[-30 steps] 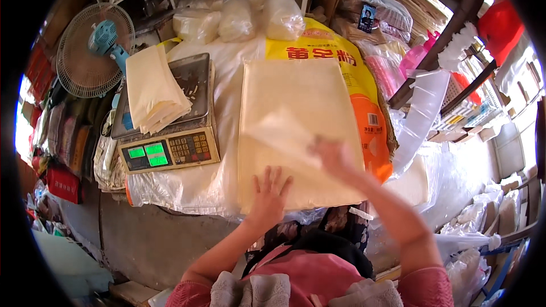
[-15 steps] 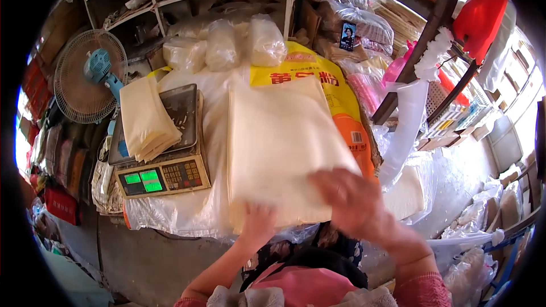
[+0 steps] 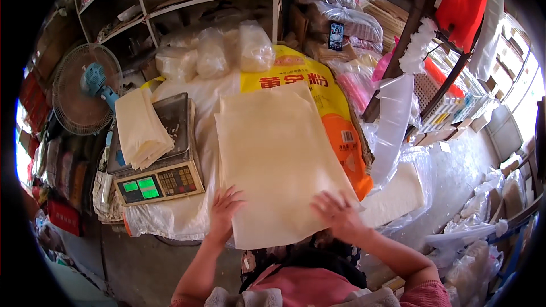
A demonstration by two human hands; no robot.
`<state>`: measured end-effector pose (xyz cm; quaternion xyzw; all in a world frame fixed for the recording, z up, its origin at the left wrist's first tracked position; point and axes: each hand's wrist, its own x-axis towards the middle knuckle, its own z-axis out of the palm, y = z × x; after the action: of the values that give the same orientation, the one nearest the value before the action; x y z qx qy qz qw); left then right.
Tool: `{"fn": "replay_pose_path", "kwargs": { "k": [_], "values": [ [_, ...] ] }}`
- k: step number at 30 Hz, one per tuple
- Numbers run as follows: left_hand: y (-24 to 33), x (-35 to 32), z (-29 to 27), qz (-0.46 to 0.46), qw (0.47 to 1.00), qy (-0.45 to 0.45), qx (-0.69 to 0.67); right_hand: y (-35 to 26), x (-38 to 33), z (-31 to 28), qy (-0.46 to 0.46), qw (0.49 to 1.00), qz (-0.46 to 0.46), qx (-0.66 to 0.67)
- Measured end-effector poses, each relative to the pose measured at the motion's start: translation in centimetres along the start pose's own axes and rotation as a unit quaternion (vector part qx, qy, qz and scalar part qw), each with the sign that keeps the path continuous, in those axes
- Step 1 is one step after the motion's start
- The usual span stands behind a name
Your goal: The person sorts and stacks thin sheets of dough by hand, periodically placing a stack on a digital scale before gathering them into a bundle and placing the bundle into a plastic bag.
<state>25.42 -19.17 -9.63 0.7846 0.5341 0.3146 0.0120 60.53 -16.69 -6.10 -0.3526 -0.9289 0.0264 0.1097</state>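
A large stack of pale cream sheets (image 3: 278, 159) lies flat in front of me on white sacking. My left hand (image 3: 224, 207) rests with spread fingers on the stack's near left corner. My right hand (image 3: 335, 213) lies flat on the near right edge, fingers apart. Neither hand grips anything. To the left, a smaller folded pile of the same sheets (image 3: 142, 131) sits on the tray of an electronic scale (image 3: 159, 182) with a lit green display.
A yellow and orange sack (image 3: 318, 88) lies under the stack's far side. Clear bags of pale goods (image 3: 213, 54) sit behind, below wooden shelves. A small fan (image 3: 85, 96) stands at left. A hanging roll of clear plastic bags (image 3: 392, 125) is at right.
The top sheet that my hands were lifting and turning has been laid flat on the stack. Both hands have come down to the near edge.
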Motion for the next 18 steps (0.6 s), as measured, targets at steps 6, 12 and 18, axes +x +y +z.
{"fn": "replay_pose_path", "kwargs": {
  "k": [6, 12, 18],
  "values": [
    [0.0, -2.6, -0.4, -0.11, 0.954, -0.069, -0.271, 4.2, -4.2, -4.3, -0.146, 0.989, 0.005, -0.011],
    [-0.3, -2.8, -1.5, -0.364, 0.897, -0.07, -0.242, 8.4, -2.3, -8.8, -0.007, 0.733, 0.146, 0.665],
    [-2.0, 2.5, -1.5, -0.48, 0.851, -0.007, -0.213, 10.2, 6.5, -0.2, 0.101, 0.8, 0.298, 0.511]
  ]
}}
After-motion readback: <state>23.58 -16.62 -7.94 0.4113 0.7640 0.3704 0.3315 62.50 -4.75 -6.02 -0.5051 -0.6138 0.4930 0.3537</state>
